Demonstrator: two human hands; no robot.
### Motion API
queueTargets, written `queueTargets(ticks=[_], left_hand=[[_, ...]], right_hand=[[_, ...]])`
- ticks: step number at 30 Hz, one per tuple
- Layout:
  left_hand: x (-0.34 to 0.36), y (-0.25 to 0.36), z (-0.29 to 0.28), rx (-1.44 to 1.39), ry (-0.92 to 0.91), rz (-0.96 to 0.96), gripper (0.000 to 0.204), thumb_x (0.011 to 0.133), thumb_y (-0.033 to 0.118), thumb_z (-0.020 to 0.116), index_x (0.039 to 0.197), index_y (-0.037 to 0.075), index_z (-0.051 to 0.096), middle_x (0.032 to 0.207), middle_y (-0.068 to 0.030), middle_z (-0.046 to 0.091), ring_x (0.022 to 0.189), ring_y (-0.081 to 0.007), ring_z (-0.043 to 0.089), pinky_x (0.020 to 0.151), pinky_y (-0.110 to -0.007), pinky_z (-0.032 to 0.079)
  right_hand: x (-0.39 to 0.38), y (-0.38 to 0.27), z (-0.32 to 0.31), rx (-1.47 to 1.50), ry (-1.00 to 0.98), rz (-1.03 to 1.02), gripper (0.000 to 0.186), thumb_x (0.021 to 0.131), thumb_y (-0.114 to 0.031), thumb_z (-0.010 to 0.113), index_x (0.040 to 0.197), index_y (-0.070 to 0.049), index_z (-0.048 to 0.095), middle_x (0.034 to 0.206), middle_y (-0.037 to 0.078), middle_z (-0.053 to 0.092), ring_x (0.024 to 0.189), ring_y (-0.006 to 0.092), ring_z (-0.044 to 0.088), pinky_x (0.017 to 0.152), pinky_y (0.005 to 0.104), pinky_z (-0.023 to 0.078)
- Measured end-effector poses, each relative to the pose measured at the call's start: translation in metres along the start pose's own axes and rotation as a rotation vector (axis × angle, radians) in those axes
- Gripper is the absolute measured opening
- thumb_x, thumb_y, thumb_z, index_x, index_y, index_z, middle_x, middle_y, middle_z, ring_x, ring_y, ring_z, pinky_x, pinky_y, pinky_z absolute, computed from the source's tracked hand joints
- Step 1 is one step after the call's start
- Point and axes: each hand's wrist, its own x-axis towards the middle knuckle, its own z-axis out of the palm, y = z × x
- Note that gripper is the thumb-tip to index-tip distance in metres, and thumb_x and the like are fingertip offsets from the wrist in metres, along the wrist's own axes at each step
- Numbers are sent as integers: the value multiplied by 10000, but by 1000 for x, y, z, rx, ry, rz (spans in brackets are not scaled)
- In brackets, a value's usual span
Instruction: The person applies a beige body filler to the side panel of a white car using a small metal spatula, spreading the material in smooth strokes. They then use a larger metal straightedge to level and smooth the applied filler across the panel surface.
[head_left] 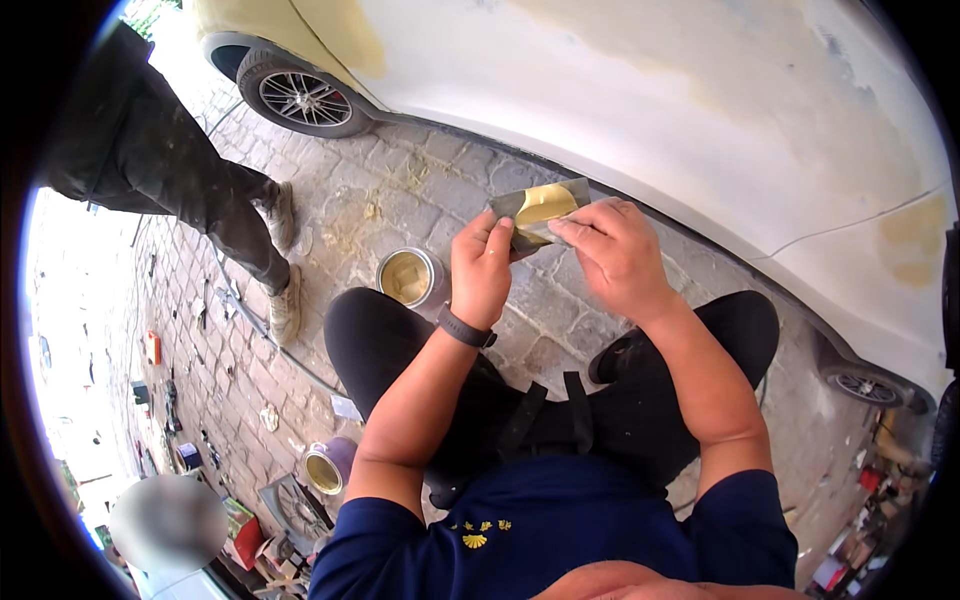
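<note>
My left hand grips a flat grey spreader at its left side, with a mound of yellow paste on it. My right hand is closed at the lower right of the paste, fingertips against a thin grey edge; whether that is a second blade is unclear. An open tin of beige paste stands on the paving left of my hands. Beside them is the cream car's side panel, patched with yellowish filler.
Another person's dark-trousered legs stand at upper left, by a hose. Car wheels show at top left and right. A second tin, scattered tools and clutter lie on the cobbled paving at lower left, more clutter at lower right.
</note>
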Motion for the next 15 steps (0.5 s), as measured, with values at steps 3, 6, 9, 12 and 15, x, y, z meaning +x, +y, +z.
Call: queueTargets(ticks=[3, 6, 9, 12, 15], left_hand=[[2, -2, 4, 40, -11, 69, 198, 1124, 100, 547, 958, 1, 590, 986, -39, 677, 937, -119, 693, 867, -349, 655], [0, -10, 2, 112, -33, 117, 235, 1127, 96, 535, 907, 15, 543, 925, -22, 633, 872, -88, 647, 850, -339, 654], [6, -18, -17, 232, -25, 162, 253, 1128, 93, 530, 886, 17, 528, 880, -10, 603, 830, -67, 609, 819, -322, 644], [3, -13, -8, 358, -8, 217, 272, 1128, 91, 531, 868, 13, 523, 850, -3, 590, 813, -58, 589, 778, -305, 625], [-2, -6, 1, 397, 4, 257, 286, 1125, 96, 540, 854, 7, 514, 826, 2, 571, 798, -54, 563, 727, -290, 589]], right_hand=[[10, 5, -7, -35, 124, 23, 405, 780, 94, 759, 1146, -73, 801, 1052, 70, 734, 972, 315, 700, 842, 424, 559], [4, 13, 8, -31, 87, 8, 423, 767, 111, 744, 1151, -59, 796, 1048, 77, 729, 955, 314, 693, 838, 420, 557], [10, 6, 11, 4, 43, -33, 442, 758, 119, 744, 1160, -55, 794, 1059, 79, 727, 945, 322, 689, 841, 423, 559], [13, 7, 0, -25, 146, 35, 443, 756, 117, 751, 1162, -56, 795, 1044, 79, 728, 936, 323, 687, 839, 424, 558], [8, 9, 12, 28, 112, -1, 448, 753, 118, 745, 1166, -47, 792, 1051, 80, 734, 929, 325, 685, 835, 424, 557]])
